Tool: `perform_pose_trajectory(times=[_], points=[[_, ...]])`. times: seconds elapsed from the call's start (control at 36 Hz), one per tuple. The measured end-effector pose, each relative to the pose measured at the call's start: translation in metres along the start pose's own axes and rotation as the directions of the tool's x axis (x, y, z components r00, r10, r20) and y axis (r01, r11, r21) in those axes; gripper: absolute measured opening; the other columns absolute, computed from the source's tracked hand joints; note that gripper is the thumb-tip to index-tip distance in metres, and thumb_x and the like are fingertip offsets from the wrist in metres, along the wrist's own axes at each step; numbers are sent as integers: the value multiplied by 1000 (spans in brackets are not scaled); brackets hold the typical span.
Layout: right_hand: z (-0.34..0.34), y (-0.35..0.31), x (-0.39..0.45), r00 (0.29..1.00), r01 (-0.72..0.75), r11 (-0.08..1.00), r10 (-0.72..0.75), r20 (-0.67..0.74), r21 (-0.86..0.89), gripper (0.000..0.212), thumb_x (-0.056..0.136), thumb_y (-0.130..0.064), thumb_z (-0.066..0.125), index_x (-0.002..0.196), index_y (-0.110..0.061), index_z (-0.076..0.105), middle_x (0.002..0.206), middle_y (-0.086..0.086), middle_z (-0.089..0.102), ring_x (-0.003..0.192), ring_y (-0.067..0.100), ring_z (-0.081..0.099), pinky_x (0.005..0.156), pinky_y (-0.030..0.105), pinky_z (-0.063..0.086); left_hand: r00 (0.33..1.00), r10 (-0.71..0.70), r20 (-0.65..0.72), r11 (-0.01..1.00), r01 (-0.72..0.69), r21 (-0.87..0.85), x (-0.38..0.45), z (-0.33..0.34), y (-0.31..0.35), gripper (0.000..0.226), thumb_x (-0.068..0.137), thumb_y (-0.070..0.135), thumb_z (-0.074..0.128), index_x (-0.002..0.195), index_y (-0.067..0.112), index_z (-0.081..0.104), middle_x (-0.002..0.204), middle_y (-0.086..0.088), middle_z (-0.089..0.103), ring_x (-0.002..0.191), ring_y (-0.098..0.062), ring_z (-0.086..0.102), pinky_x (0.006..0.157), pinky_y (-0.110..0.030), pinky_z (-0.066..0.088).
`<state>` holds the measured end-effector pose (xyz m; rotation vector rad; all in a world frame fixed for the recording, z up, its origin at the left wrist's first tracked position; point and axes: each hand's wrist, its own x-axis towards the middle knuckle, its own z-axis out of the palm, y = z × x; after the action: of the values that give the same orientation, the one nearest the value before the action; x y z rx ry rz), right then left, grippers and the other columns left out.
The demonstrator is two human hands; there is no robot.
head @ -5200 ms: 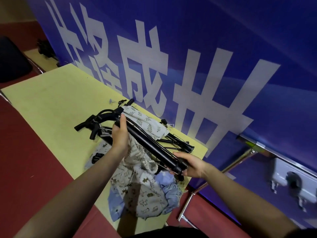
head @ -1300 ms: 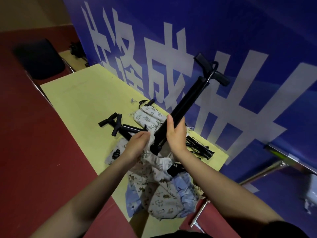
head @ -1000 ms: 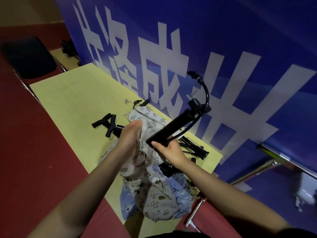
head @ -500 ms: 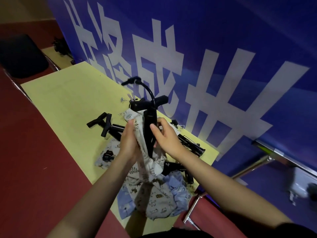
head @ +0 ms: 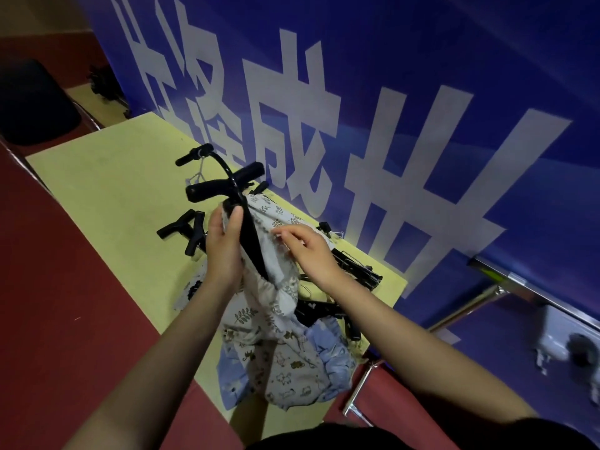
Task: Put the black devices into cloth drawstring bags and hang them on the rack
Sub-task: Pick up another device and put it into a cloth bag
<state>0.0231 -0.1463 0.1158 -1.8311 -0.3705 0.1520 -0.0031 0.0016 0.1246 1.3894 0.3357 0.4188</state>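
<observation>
1. The left hand (head: 224,245) gripped the black device (head: 248,245) and the leaf-print bag (head: 276,287) mouth together, thumb curled over the shaft.
2. The right hand (head: 306,246) pinched the bag's far rim, fingers curled.
3. The device stood near upright, lower end in the bag, handles above the rim.
4. More black devices (head: 181,227) and a pile of bags (head: 292,368) crowded the yellow table (head: 107,190) at its near right corner.
5. Bare tabletop lay open to the left; the blue banner (head: 422,92) closed off the far edge.

Black device (head: 250,241), leaf-print pale bag (head: 276,297), blue and animal-print cloths (head: 292,368), yellow table (head: 113,190), blue-and-white banner (head: 389,125)
</observation>
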Motion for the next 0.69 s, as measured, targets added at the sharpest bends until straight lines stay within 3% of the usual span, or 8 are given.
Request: perform_pose_trajectory(times=[0.11,0.19,0.25,0.31,0.39,0.44,0.56,0.69], points=[[0,23,-15,975,-215,958,220,3,-191,47,84,-52,64,117,-19,55,96,-2,60,86,14,58,75,32,48,998,0,-62,999,-3,-51,9,-9,1,37,99,29,51,132,12,51,124,-7,61,116,-16,59,89,-26,47],[6,36,-24,927,-304,909,351,130,-285,38,85,-50,64,86,-13,54,68,2,60,60,16,60,56,28,42,996,27,-88,998,-32,-62,10,-10,6,35,100,28,50,130,10,51,108,4,62,97,-6,62,81,-23,47],[8,35,-25,932,-301,922,338,129,-246,33,93,-32,57,68,-13,49,57,6,57,46,12,58,50,23,40,994,36,-100,999,-39,-34,9,-11,9,29,100,26,51,124,11,54,102,6,61,90,-2,61,80,-25,46],[6,32,-22,940,-313,932,331,78,-183,35,96,-23,52,63,-12,46,54,9,53,38,8,50,52,26,39,990,71,-121,997,-68,30,8,-12,11,27,98,25,53,124,15,53,111,3,60,101,-7,60,89,-29,47],[3,18,-15,939,-315,948,318,133,-40,27,94,-23,51,72,-8,51,60,18,50,48,23,45,56,37,37,981,150,-120,980,-132,148,8,-15,19,36,97,24,56,131,25,44,125,13,50,121,-8,48,106,-30,39],[-2,1,-8,947,-294,954,283,153,58,30,96,-20,50,69,-9,50,56,13,48,49,23,43,53,33,36,980,176,-92,967,-155,202,10,-19,26,41,97,23,56,135,26,40,122,21,48,121,-5,46,108,-29,37],[-22,-57,20,975,-209,828,216,47,520,24,96,-8,46,73,-11,52,58,2,53,55,17,48,52,28,38,972,231,32,933,-231,276,9,-27,34,32,97,21,57,127,30,47,115,22,53,115,-10,53,100,-35,46],[-26,-89,47,983,-181,892,173,58,414,23,94,-8,46,71,-12,48,54,1,49,47,16,42,47,26,36,975,130,180,937,-180,300,8,-21,45,40,97,23,58,136,23,49,126,15,53,120,-5,49,99,-27,40]])
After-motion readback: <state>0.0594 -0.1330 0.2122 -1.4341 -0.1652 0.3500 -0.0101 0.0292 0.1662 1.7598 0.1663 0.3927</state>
